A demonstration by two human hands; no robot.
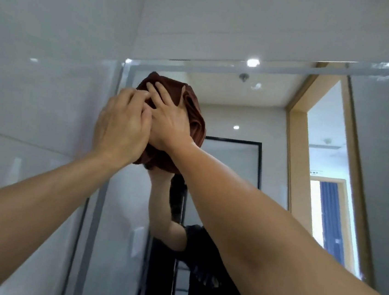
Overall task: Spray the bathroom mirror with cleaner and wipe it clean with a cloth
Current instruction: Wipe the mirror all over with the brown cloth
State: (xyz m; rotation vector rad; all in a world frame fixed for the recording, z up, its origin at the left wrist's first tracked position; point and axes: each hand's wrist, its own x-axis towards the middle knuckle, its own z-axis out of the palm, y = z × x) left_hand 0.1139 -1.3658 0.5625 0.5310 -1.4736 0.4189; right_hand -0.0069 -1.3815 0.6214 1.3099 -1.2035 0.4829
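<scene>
Tiled wall beside mirror

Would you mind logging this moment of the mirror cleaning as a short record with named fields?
place: tiled bathroom wall, mirror seen from below
cloth: brown cloth, bunched, against the glass near the mirror's upper left corner
right hand: right hand spread flat on the cloth, pressing it to the mirror
left hand: left hand beside it, fingers resting over the right hand's fingers
spray bottle: not in view
reflection: raised arms, doorway, ceiling lights
</scene>
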